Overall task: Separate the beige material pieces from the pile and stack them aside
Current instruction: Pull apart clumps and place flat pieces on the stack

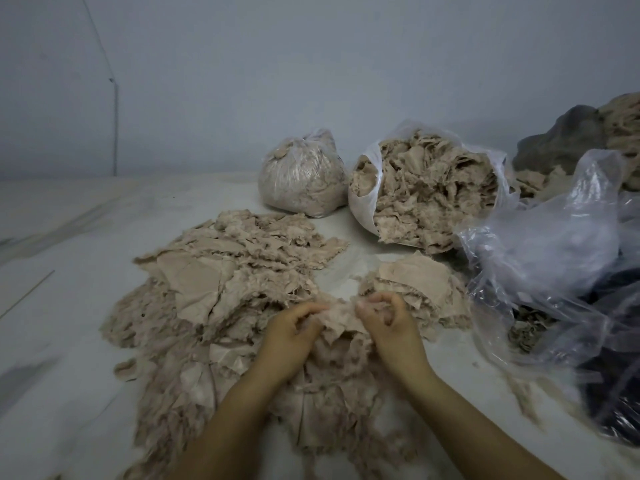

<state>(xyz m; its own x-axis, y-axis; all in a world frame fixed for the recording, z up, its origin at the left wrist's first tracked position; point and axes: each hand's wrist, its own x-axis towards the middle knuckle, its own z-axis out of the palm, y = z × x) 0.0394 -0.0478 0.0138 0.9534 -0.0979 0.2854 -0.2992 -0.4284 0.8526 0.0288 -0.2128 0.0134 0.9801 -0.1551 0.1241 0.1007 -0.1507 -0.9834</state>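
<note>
A wide pile of ragged beige material pieces [221, 278] covers the pale floor in front of me. My left hand [294, 332] and my right hand [388, 320] are both over its near middle, fingers curled, each pinching an edge of the same fuzzy beige piece [341, 318] held between them. Just beyond my right hand lies a smaller stack of flat beige pieces [415, 282], apart from the big pile.
A tied plastic bag of beige scraps [301, 181] and an open white bag full of beige scraps [429, 188] stand at the back. Crumpled clear plastic [554, 258] over dark fabric fills the right side. A grey wall [242, 81] rises behind.
</note>
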